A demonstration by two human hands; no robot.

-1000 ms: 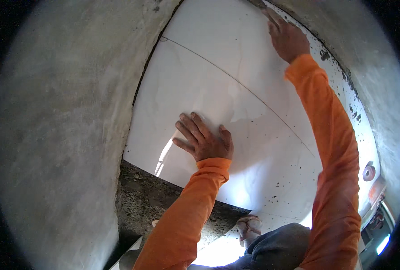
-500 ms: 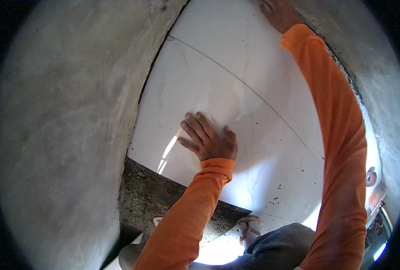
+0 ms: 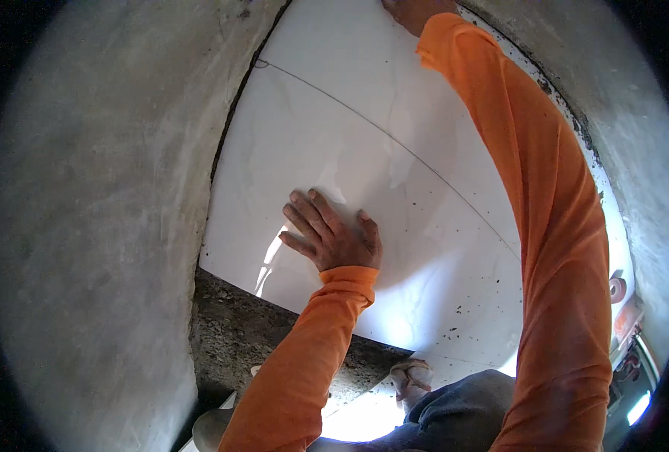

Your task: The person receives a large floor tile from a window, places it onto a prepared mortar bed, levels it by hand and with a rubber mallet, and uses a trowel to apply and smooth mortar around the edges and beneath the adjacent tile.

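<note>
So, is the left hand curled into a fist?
No, the left hand lies palm down on the white tile with its fingers spread.

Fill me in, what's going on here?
Someone in orange sleeves is leaning over white tiles. The left hand lies palm down, fingers spread, on the near tile. The right hand reaches over the far tile, its fingers cut off by the view, so its grip can't be told. Dark dirt shows bare along the near tile's lower edge.
</note>
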